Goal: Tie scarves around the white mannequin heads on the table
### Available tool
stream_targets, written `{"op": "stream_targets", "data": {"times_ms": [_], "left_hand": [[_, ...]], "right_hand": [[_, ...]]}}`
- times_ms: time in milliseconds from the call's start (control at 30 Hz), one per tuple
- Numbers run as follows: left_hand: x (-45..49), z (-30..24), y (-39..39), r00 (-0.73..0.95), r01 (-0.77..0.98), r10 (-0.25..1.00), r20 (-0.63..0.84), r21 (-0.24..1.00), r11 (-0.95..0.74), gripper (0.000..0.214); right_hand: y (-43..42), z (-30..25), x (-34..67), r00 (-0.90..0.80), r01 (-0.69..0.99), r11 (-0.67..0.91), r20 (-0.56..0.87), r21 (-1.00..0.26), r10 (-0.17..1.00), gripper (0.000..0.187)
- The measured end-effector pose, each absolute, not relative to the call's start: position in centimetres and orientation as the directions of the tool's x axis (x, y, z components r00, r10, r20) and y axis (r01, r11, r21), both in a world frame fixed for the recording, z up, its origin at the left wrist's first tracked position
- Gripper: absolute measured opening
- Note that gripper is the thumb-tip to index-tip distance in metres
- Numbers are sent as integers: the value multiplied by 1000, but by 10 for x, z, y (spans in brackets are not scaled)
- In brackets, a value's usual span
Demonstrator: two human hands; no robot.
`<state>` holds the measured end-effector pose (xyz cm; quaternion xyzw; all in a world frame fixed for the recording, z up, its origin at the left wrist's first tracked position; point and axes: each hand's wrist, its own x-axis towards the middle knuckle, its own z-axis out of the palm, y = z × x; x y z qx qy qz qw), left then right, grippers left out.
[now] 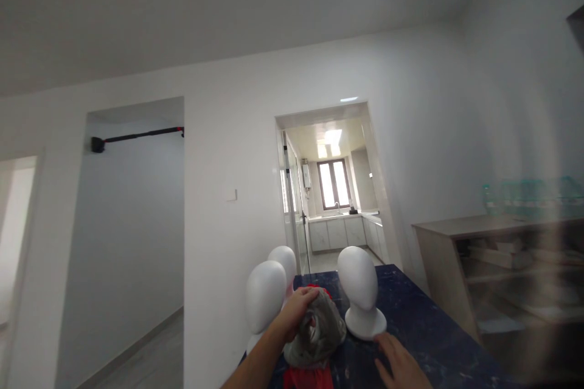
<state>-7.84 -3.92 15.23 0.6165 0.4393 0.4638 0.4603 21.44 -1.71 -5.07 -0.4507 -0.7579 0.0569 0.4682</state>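
Observation:
My left hand [296,310] is closed over a grey hat [319,331] that sits on a head form, with red cloth [308,377] showing beneath it. My right hand [401,361] lies flat with fingers spread on the dark blue marbled table [424,316], just in front of the base of a bare white mannequin head [360,298]. Two more white mannequin heads [267,295] stand at the table's left, one behind the other.
A wooden shelf unit [479,267] with blurred clutter and greenish bottles on top stands to the right. Ahead, a doorway [333,194] opens onto a white kitchen. Another opening [137,225] with a black bar across its top lies to the left.

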Motion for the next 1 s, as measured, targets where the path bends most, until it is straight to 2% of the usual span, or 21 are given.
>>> {"op": "stream_targets", "data": {"times_ms": [67,133,167,233,300,367,467,533,633,733,867,933,1000], "left_hand": [[-73,164,-50,269,125,953,138,976,-177,49],[-66,177,-60,332,211,935,125,956,-203,51],[-62,185,-64,367,276,922,127,931,-238,52],[-56,202,-72,457,429,882,113,841,-330,54],[-53,221,-78,530,587,844,79,684,-433,55],[-54,238,-82,554,710,827,91,468,-527,58],[-64,255,-86,569,788,787,238,117,-604,53],[-73,262,-87,558,804,764,325,16,-594,35],[-81,270,-87,501,832,759,417,10,-555,19],[-79,285,-89,463,847,763,452,28,-531,19],[-62,318,-95,407,864,744,531,40,-501,24],[-54,337,-97,367,878,696,617,17,-479,28],[-51,356,-98,336,892,651,681,-9,-451,32]], "right_hand": [[-28,-28,189,-100,468,593,628,-655,772,60],[-41,5,155,34,257,579,606,-774,795,78],[-48,23,138,70,154,600,614,-785,786,85],[-57,61,111,50,4,602,602,-798,797,82],[-60,95,99,-1,-18,550,550,-835,835,62],[-56,121,102,-90,33,470,466,-882,880,39],[-47,146,125,-188,105,421,397,-901,898,33],[-46,159,142,-255,141,451,408,-881,877,33],[-53,182,163,-357,189,508,423,-841,833,36],[-64,206,175,-425,188,544,432,-818,796,36],[-69,228,179,-546,268,549,345,-792,763,31],[-67,233,177,-480,342,553,365,-759,798,27],[-64,235,178,-335,395,550,441,-736,832,23]]}}
